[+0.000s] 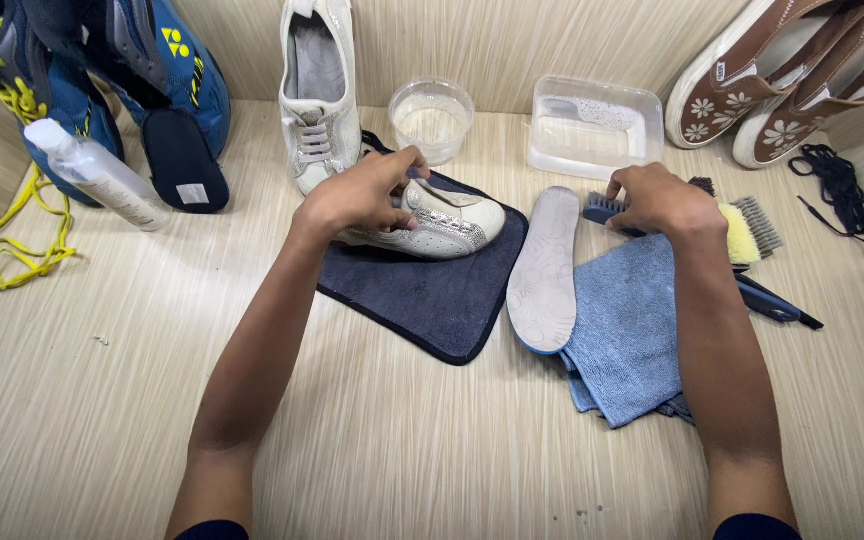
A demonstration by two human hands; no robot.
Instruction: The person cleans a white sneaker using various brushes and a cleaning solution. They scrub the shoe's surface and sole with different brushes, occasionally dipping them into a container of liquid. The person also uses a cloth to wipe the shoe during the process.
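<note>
At the far left of the worktop (102,420) blue shoes (152,60) with yellow laces (12,250) lean against the wall, a clear bottle (97,175) and a dark insole (184,160) lying in front of them. Next, a white shoe (317,90) stands on end. The left hand (362,195) grips a second white shoe (447,225) by its heel end; that shoe lies on its side on a dark cloth (432,300). Behind are a round clear cup (432,118) and a clear tray (595,125). A pale insole (544,270) rests partly on a blue cloth (627,330). The right hand (662,200) is closed over a blue brush (602,208), seemingly gripping it, though the hand hides most of it. Just right lie more brushes (752,230), then brown slip-ons (782,70) and a black lace (842,190).
</note>
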